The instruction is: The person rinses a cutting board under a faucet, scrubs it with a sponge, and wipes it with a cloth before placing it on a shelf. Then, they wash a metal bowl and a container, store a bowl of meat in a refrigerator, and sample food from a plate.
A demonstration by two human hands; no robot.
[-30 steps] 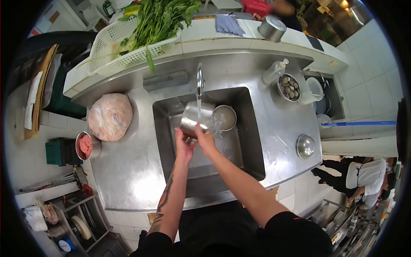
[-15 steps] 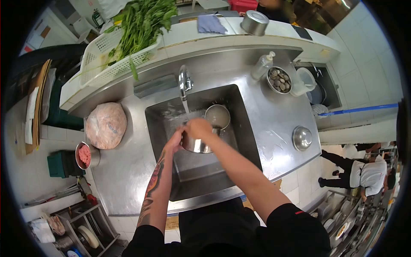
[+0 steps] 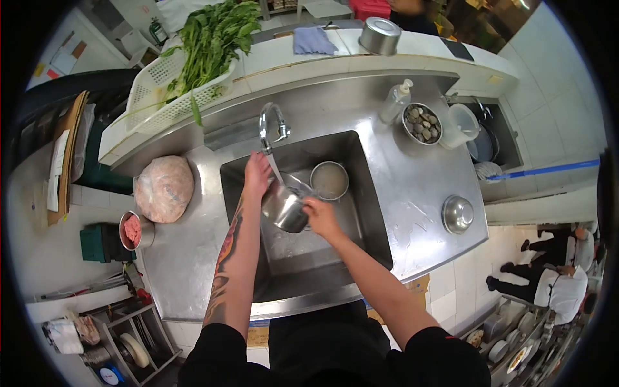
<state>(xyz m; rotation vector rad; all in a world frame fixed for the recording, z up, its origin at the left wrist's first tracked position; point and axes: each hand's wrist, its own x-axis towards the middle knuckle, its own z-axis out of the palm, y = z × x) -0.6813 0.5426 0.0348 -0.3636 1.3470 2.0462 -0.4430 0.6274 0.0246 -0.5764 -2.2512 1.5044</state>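
A shiny metal pot [image 3: 284, 208] is tilted over the sink [image 3: 303, 258], with water from the faucet [image 3: 273, 122] running down to it. My right hand [image 3: 321, 218] is closed on the pot at its right side. Up near the faucet's spout, my left hand [image 3: 258, 171] is off the pot, its fingers apart and pointing up. A round metal bowl [image 3: 329, 180] holding cloudy liquid sits in the sink, just behind my right hand.
On the left counter are a bagged lump of meat [image 3: 164, 189] and a pot of minced meat [image 3: 132, 231]. To the right stand a pump bottle [image 3: 395, 101], a bowl of shells [image 3: 422, 123], a plastic container [image 3: 460, 126] and an upturned bowl [image 3: 458, 214]. Leafy greens [image 3: 213, 45] lie behind.
My left hand has left the pot and moved up toward the faucet. My right hand has shifted to the pot's right side, and the pot is now tilted differently.
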